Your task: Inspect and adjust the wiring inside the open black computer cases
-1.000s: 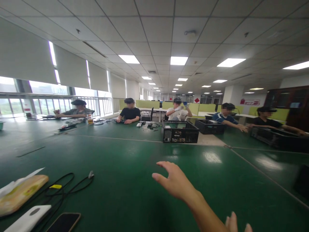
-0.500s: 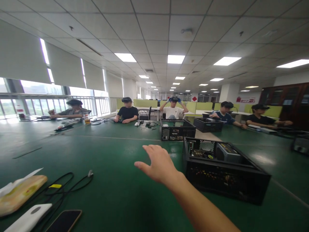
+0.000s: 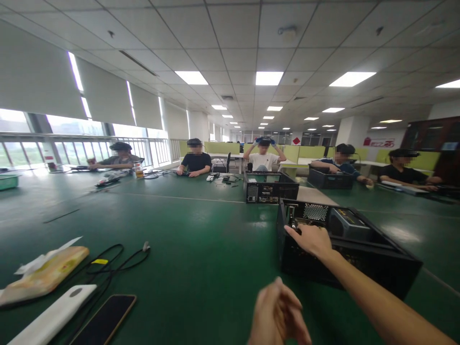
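White ceiling panels [image 3: 269, 78] and daylight from the windows [image 3: 74, 124] at left light the room evenly; the sky outside washes out. Pale glare spots the green worktop [image 3: 187, 230]. Wide-angle stretching distorts the picture's edges, and the distant partitions [image 3: 315, 152] look soft.

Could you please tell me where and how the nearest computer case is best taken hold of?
Probably by the upper rim of the nearest computer case, from above, with one hand at each short end. The case sits flat with its top open, leaving most of the rim exposed, and its long shape suggests a one-handed grip could let it tip.
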Available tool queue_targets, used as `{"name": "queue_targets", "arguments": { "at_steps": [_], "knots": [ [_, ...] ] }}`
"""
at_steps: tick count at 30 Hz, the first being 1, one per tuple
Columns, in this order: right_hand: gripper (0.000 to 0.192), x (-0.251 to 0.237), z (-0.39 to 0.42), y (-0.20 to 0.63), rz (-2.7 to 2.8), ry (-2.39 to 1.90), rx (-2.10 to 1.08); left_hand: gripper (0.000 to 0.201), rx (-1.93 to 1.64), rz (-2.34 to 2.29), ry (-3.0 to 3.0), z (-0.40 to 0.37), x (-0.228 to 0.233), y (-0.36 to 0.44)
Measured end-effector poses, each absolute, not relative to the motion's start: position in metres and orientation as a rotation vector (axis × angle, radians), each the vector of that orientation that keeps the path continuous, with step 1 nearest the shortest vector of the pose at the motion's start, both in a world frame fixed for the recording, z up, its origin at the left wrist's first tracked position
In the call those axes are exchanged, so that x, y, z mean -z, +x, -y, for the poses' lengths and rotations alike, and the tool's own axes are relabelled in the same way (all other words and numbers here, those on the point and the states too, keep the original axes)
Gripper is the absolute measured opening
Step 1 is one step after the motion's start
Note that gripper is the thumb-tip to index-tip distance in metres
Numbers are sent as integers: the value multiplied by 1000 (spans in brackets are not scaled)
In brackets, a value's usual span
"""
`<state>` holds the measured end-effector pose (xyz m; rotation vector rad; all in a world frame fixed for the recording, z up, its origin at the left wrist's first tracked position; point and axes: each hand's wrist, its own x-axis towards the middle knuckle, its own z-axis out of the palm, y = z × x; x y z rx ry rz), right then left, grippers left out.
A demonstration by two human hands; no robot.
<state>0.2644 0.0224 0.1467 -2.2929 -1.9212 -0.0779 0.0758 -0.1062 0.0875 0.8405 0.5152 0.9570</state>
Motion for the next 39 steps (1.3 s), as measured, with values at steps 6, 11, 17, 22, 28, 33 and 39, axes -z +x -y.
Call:
{"name": "queue_targets", "arguments": {
  "at_steps": [6,11,17,22,28,33,39],
  "knots": [
    [74,-140,25,183,1992,-2089,103,44,-1235,-795,1743,-7,-195,42],
    [49,-174,29,167,2377,-1720,-397,33,-872,-975,2223,-72,-216,89],
    [31,-147,-26,242,2596,-1885,-463,15,-309,-1168,2642,-78,-162,109],
    [86,-113,-33,246,2687,-2015,-194,12,303,-962,2761,-67,-143,109],
    [45,-139,-41,254,2548,-2102,-123,13,453,-874,2809,-56,-149,112],
    [35,-144,-42,260,2502,-2116,-189,9,472,-770,2798,-56,-153,116],
    [9,-123,-9,239,2545,-2153,-817,43,477,-490,2660,-21,-176,102]
  ]
}}
